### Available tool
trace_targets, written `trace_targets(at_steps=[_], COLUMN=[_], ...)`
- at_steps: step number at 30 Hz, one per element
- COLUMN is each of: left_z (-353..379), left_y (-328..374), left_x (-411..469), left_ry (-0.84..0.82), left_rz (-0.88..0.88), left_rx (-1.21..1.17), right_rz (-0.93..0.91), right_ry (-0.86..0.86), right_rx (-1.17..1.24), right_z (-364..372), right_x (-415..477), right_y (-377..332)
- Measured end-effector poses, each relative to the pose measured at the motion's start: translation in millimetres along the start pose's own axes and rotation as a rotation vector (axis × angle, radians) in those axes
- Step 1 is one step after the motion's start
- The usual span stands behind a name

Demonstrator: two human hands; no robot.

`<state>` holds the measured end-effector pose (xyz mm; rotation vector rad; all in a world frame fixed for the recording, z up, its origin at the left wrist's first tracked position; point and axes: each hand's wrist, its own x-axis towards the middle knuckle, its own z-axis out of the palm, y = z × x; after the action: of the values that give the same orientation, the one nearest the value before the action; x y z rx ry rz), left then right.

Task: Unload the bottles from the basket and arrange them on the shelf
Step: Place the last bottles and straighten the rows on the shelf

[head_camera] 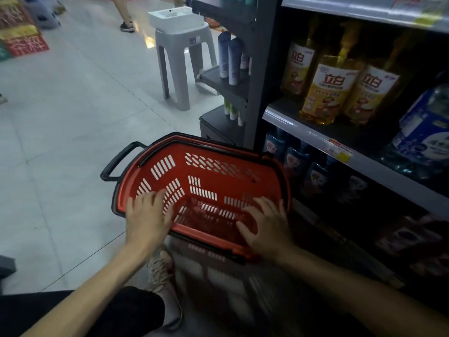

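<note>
Hovering over the near end of the red basket (pixel 218 171), both hands are spread wide with straight, splayed fingers and grip nothing. The left hand (pixel 147 216) lies over the basket's near-left corner, its fingertips reaching across the rim toward the slotted wall. The right hand (pixel 266 226) lies over the near-right corner, fingers fanned above the rim. Both are blurred, so I cannot tell whether either palm touches the plastic or hangs just above it.

Between the two hands the basket's slotted floor shows in full. Beyond the left hand's fingertips, a black handle (pixel 116 164) sticks out from the basket's far-left side. The basket sits on the pale tiled floor, just beside the shelf (pixel 364 164), which stands to the outside of the right hand.

Up and beyond the right hand, yellow bottles (pixel 325 91) stand upright in a group on that shelf, with blue bottles (pixel 422 132) farther right on the same level. Smaller blue bottles (pixel 295 159) stand one level below, just past the right hand's fingertips.

Well beyond both hands stands a grey stool (pixel 179 66) with a white basin (pixel 175 17) on top. Below the left wrist a pale shoe (pixel 161 266) rests on the floor.
</note>
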<state>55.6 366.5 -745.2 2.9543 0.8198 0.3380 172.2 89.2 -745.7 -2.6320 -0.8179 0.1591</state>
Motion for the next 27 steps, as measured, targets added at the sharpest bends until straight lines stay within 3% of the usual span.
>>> trace_targets(at_steps=[2,5,7,10,14,18,23,27], left_z=[6,14,17,18,15,7,-2,-11], left_y=[28,63,70,67,44,-13,-51,-20], left_x=[-22,-54,-62,-53,-34,-8,3,-5], left_ry=[-0.083,-0.144,-0.164,-0.159,-0.158,-0.126,-0.117,-0.155], left_rz=[0.074,0.356,0.53,0.622,0.653,0.657,0.437,0.407], left_rx=[-0.073,-0.124,-0.127,-0.123,-0.091,0.005,0.046,0.009], right_rz=[-0.048,-0.051,-0.048,-0.036,-0.259,-0.415,-0.436,-0.496], right_ry=[-0.004,0.058,0.077,-0.032,-0.039,-0.199,-0.327,-0.34], right_rx=[0.138,0.273,0.155,0.041,-0.168,-0.271,-0.194,-0.231], right_z=[-5,-18,-20,-14,-7,-10,-5,-7], right_x=[3,12,14,9,10,15,21,31], right_y=[-6,-2,7,25,28,8,-32,-45])
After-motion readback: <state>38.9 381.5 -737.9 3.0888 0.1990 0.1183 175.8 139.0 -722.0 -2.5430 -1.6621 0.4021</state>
